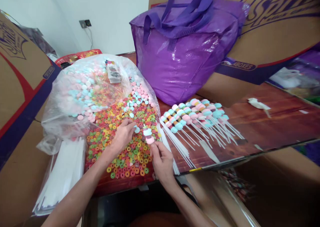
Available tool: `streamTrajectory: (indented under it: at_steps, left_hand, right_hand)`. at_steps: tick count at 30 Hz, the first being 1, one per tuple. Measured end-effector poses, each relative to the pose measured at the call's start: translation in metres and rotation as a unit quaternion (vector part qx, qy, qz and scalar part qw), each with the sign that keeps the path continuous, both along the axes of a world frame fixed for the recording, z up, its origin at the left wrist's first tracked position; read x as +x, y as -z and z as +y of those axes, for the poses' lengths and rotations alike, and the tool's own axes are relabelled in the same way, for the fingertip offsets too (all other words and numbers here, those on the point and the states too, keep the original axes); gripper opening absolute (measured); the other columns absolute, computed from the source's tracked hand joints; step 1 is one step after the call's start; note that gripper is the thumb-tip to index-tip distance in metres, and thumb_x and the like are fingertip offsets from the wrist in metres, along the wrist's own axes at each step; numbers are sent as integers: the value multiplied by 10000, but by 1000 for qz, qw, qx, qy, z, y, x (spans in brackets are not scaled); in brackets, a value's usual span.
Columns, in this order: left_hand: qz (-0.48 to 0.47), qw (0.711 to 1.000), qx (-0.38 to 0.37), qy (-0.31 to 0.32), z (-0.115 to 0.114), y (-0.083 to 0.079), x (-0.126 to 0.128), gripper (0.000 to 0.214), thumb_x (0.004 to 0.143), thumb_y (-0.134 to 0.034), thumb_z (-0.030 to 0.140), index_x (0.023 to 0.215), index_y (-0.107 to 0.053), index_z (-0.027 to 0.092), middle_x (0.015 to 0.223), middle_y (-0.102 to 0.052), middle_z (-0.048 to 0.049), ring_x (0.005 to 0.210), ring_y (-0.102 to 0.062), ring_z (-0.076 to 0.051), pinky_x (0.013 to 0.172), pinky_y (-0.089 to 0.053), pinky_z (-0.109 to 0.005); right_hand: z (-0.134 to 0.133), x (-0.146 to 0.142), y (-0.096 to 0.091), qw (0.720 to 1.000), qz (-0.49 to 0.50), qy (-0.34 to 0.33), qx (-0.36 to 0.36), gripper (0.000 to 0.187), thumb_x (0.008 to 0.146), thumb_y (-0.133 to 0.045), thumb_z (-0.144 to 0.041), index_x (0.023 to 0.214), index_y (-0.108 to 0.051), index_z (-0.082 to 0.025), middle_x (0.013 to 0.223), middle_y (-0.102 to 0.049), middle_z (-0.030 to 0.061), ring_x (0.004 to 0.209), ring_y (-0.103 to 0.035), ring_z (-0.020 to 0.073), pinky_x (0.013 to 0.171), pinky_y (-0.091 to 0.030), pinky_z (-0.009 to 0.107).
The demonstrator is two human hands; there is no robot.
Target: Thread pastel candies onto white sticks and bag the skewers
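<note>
Left hand (124,133): here it is over the rings, thumb and fingers pinched on a blue sweet (136,129), which sits just beside the top of the skewer.
Right hand (163,158): closed on the lower end of the skewer, near the table's front edge; the two hands are apart, close to each other.
Skewer (148,133): upright with a slight tilt, between the hands, a pink sweet lowest by the fingers, a dark ring above it, then a blue sweet; its lower end is hidden by the fingers, so I can't tell how far the stick runs.
Rings (129,172): red, orange, yellow and green, spread thick across the table (240,117), right under the left hand.
Clear bag (51,115): slumped behind the rings, full of pink and blue sweets, with a stack of cards (114,75) on top.
Loose sticks (176,150): white, fanned out just beside the right hand.
Finished skewers (197,112): a whole pile of them on the right, loaded ends towards the purple bag (180,60), bare sticks pointing to the front edge.
Stick pack (65,167): white and full, over at the left, below the clear bag.
Boxes (282,43): cardboard, standing left and behind, framing it all.
</note>
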State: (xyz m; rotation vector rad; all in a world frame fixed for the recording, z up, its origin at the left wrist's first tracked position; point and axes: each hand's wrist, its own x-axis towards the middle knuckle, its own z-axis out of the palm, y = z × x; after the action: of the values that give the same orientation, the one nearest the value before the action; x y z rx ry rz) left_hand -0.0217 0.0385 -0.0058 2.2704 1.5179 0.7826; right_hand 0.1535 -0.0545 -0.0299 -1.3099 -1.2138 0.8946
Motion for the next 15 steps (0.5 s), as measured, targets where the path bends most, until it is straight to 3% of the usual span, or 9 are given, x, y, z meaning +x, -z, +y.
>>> streamTrajectory:
  at_steps: [7,12,15]
  left_hand:
    - [49,996,70,19,-11,10,5,327,982,-381,208,1129,-672,222,1040,-583,-86,955,-585,-186,806,-511,-275]
    - [12,999,30,27,-17,18,6,325,986,-386,230,1192,-638,221,1129,-595,-103,1035,-576,-211,923,-492,-333]
    - [-86,996,-25,8,-15,19,9,243,953,-480,263,1115,-656,218,1118,-599,-95,1037,-577,-213,951,-478,-345]
  right_hand:
    - [-2,0,-5,1000,1,8,-2,347,958,-492,-389,669,-524,-201,552,-459,-52,504,-431,102,506,-363,220]
    - [-3,0,-4,1000,12,4,-9,332,956,-493,-395,691,-535,-199,553,-456,-55,498,-417,102,495,-350,223]
    - [-3,0,-2,1000,8,1,-11,326,957,-490,-394,702,-543,-197,562,-460,-51,509,-424,104,506,-356,225]
